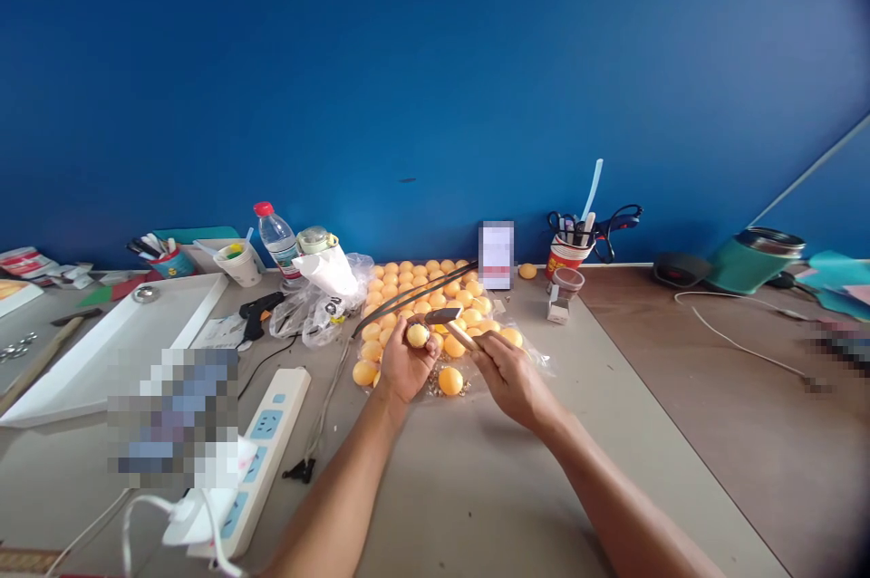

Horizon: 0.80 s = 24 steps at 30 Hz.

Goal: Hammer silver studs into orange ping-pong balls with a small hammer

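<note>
While a white tray (146, 329) lies at the left, a power strip (289, 388) is to its right, with a glue gun (258, 315) and a bottle (277, 238) farther back. Next come many orange balls (408, 274), lying close together on the table (435, 487). Before them, the left hand (401, 370) is curled around a pale ball (418, 336). One orange ball (449, 380), with crumbs (466, 389) beside it, sits between the two hands. The right hand (507, 374) holds a hammer (449, 321) by its handle; the hammer's head is near the pale ball, but I cannot tell whether they touch. Farther right stand a red cup (563, 261) and a green flask (754, 263).
</note>
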### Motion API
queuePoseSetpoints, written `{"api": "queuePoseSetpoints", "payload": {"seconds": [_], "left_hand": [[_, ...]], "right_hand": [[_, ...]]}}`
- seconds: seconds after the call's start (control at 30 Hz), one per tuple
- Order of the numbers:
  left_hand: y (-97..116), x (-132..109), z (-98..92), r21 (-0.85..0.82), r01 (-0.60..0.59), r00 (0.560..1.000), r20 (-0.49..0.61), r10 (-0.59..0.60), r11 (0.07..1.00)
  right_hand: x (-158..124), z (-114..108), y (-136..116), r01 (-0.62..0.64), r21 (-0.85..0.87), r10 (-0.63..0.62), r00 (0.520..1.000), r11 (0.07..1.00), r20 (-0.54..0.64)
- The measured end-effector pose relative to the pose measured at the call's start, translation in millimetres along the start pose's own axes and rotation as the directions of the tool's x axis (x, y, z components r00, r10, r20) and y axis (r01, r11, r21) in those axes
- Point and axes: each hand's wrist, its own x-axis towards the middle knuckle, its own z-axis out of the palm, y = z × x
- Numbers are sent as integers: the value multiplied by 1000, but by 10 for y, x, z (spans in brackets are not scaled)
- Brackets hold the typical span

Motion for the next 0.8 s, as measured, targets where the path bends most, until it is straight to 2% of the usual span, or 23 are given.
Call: {"api": "queuePoseSetpoints", "payload": {"seconds": [0.1, 0.2, 0.4, 0.53, 0.7, 0.8], "left_hand": [[12, -11, -13, -19, 24, 998, 64, -23, 1000], [-5, -15, -8, 6, 31, 998, 48, -31, 1000], [-31, 17, -26, 76, 1, 1000, -16, 0, 997], [-18, 14, -32, 66, -3, 999, 34, 0, 998], [-13, -8, -29, 58, 4, 1000, 9, -5, 998], [-15, -9, -39, 43, 2, 999, 46, -4, 999]], "right_hand": [[14, -26, -3, -9, 9, 10, 999, 1000, -37], [11, -19, -7, -11, 19, 12, 998, 1000, -59], [9, 7, -21, -23, 37, 20, 996, 999, 92], [19, -22, -32, -74, 83, 70, 996, 994, 52], [19, -7, -5, -65, 63, 58, 993, 996, 105], [20, -15, -2, -96, 91, 89, 993, 991, 77]]}}
